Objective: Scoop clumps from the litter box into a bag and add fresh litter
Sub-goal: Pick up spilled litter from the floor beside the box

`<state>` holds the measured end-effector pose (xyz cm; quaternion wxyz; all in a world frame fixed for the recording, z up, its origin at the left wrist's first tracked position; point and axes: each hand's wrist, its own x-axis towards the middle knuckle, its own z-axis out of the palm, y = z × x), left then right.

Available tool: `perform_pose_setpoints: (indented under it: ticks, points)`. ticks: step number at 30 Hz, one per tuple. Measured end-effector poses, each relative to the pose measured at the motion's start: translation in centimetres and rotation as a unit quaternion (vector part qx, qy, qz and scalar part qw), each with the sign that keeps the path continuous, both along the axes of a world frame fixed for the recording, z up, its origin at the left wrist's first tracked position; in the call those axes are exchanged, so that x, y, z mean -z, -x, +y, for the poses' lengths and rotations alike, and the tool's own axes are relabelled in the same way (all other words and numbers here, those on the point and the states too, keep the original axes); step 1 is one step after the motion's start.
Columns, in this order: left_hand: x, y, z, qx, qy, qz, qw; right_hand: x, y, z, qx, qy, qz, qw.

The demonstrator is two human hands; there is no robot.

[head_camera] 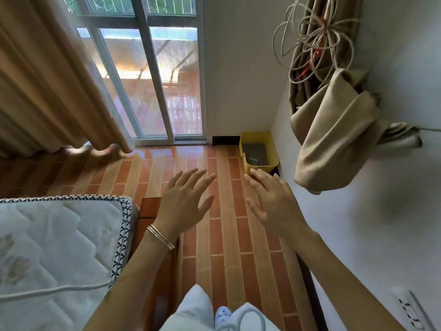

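Gold bangles [160, 236] sit behind the left hand [185, 201], with white clothing [194, 309] and a pale blue slipper [223, 315].

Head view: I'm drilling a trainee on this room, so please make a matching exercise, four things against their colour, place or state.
1 litter box
2 mattress
3 left hand
4 cables

A coiled, hanging up high
B open, holding nothing
C yellow, in the far corner
D white, quilted, lower left

Pairs: 1-C, 2-D, 3-B, 4-A
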<state>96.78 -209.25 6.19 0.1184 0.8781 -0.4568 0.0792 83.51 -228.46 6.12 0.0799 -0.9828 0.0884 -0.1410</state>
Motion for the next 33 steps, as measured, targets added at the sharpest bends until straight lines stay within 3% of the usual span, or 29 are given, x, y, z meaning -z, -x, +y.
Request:
perform_pose_setpoints:
  ticks: [11,22,33]
  points:
    - [2.5,-13.8,-3.5,0.015,-0.026,0.013,0.999,1.8,-11.5,-4.3,0.030,-0.018,0.029,0.999]
    - [0.7,-31.7,-7.1,0.034,-0.047,-0.005,0.998,-0.5,-27.0,-8.9,0.087,-0.033,-0.010,0.996]
    - [4.3,-40.1,-12.5,0.064,-0.069,0.021,0.995,3.7,-33.5,-14.8,0.129,-0.031,0.040,0.990]
